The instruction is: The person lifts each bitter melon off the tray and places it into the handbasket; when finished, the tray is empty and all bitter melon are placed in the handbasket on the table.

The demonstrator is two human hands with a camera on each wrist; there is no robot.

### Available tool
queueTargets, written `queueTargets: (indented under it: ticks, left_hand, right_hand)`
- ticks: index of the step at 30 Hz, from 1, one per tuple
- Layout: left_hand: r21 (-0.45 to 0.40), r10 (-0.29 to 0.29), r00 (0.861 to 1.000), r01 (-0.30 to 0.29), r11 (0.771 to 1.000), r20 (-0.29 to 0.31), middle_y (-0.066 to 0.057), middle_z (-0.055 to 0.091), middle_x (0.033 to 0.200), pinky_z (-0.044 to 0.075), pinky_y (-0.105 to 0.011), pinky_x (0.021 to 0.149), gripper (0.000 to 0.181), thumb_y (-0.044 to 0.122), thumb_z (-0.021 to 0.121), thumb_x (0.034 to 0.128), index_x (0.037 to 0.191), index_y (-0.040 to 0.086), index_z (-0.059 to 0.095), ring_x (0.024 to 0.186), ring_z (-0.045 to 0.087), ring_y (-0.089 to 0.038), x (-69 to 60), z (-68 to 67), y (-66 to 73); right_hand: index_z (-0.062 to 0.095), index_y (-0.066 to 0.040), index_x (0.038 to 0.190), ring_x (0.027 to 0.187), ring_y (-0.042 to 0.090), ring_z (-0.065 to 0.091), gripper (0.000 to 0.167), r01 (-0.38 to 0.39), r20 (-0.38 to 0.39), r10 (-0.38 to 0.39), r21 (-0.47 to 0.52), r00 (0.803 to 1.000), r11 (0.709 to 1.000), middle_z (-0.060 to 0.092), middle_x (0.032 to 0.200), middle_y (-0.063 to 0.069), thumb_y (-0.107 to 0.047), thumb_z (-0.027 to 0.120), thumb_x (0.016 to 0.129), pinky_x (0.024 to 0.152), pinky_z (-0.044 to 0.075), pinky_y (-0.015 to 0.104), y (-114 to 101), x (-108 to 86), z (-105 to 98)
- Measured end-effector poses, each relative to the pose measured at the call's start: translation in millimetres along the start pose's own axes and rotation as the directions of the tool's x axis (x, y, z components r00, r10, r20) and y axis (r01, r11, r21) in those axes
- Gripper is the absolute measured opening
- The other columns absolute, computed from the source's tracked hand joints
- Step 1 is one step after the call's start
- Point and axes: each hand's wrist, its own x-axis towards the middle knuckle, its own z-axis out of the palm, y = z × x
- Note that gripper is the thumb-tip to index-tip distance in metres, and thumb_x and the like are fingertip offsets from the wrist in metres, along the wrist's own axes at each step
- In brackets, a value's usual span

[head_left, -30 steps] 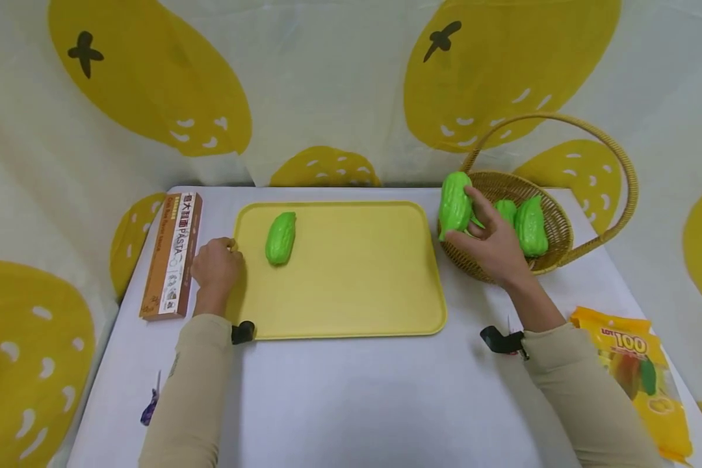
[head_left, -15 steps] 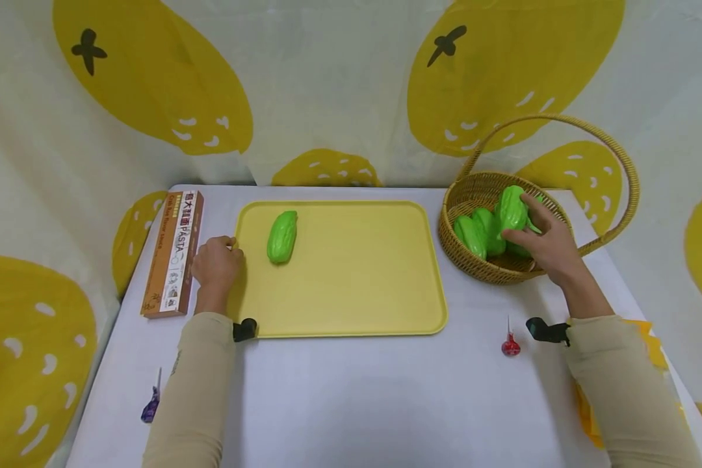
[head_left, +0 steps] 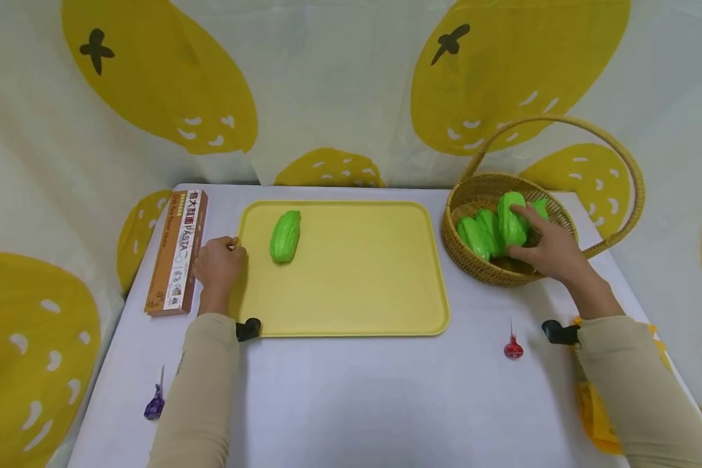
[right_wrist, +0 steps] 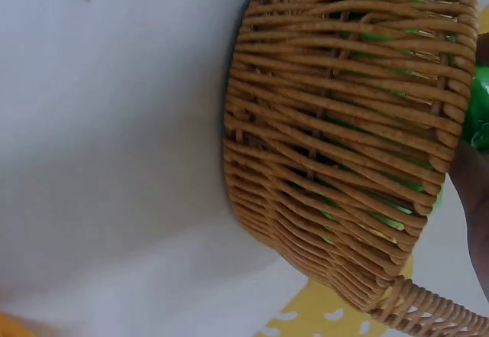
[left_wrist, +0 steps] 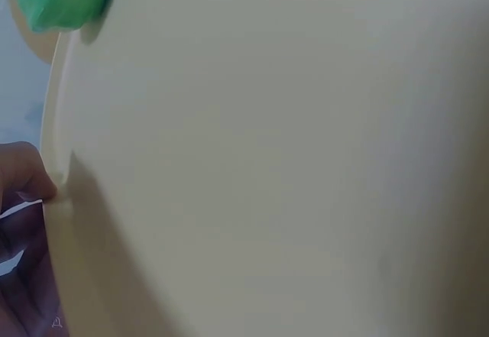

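My left hand (head_left: 219,263) pinches the left rim of the yellow tray (head_left: 351,292); in the left wrist view its thumb and finger (left_wrist: 27,173) meet at the tray's edge. One ridged green bitter gourd (head_left: 285,237) lies on the tray's left part. Inside the wicker basket (head_left: 485,273), my right hand (head_left: 552,250) holds another bitter gourd (head_left: 510,218) between thumb and fingers. Several more bitter gourds sit in the basket beside it, partly overlapping. The right wrist view shows mostly the woven basket side (right_wrist: 336,123), with the hand at the right edge.
A pasta box (head_left: 177,253) lies left of the tray. A purple lollipop (head_left: 155,403) is near the left forearm, and a red lollipop (head_left: 513,348) lies before the basket. The right sleeve partly covers a yellow bag (head_left: 599,416). The basket's tall handle (head_left: 637,188) arches up on the right.
My right hand has carried the bitter gourd rightward from the basket's left rim and lowered it among the others inside. The left hand stays at the tray's rim.
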Motion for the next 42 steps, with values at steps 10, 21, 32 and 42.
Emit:
queueTargets:
  ticks: [10, 21, 32, 42]
  left_hand:
    - [-0.045, -0.032, 1.0, 0.031, 0.998, -0.001, -0.014, 0.069, 0.134, 0.044, -0.058, 0.101, 0.039, 0.025, 0.057, 0.0976, 0.132, 0.011, 0.069, 0.119, 0.064, -0.04, -0.3, 4.4, 1.6]
    - [-0.079, -0.06, 0.998, 0.059, 0.995, -0.015, -0.014, 0.071, 0.13, 0.047, -0.054, 0.095, 0.039, 0.027, 0.059, 0.0974, 0.131, 0.012, 0.07, 0.109, 0.066, -0.037, 0.8, 5.9, -3.8]
    - [-0.086, -0.059, 0.998, 0.057, 0.995, -0.023, -0.013, 0.072, 0.129, 0.047, -0.055, 0.096, 0.036, 0.027, 0.06, 0.0974, 0.128, 0.011, 0.071, 0.108, 0.067, -0.037, 3.2, 6.5, 0.2]
    - [-0.087, -0.062, 0.997, 0.058, 0.995, -0.051, -0.012, 0.074, 0.126, 0.048, -0.052, 0.092, 0.034, 0.026, 0.062, 0.0971, 0.126, 0.012, 0.073, 0.105, 0.068, -0.036, 2.5, 4.8, -0.1]
  right_hand:
    - [0.016, -0.011, 0.164, 0.104, 0.068, 0.056, 0.09, 0.048, 0.118, -0.021, -0.23, 0.993, 0.972, 0.0, 0.165, 0.035, -0.019, 0.069, 0.091, 0.089, 0.043, 0.074, -7, 6.4, -2]
    - [0.017, -0.005, 0.162, 0.11, 0.067, 0.055, 0.084, 0.055, 0.179, -0.002, -0.292, 0.984, 0.955, 0.004, 0.162, 0.04, -0.017, 0.065, 0.095, 0.089, 0.044, 0.073, -18, 7.5, 2]
    - [0.02, -0.004, 0.161, 0.117, 0.074, 0.044, 0.078, 0.041, 0.113, -0.008, -0.291, 0.994, 0.956, 0.005, 0.163, 0.039, -0.022, 0.061, 0.097, 0.093, 0.039, 0.078, -32, 5.6, -3]
    - [0.026, -0.017, 0.163, 0.117, 0.059, 0.057, 0.081, 0.18, -0.221, -0.177, -0.007, 0.959, 0.984, 0.029, 0.166, 0.022, -0.017, 0.068, 0.093, 0.093, 0.045, 0.069, -80, 5.2, 12]
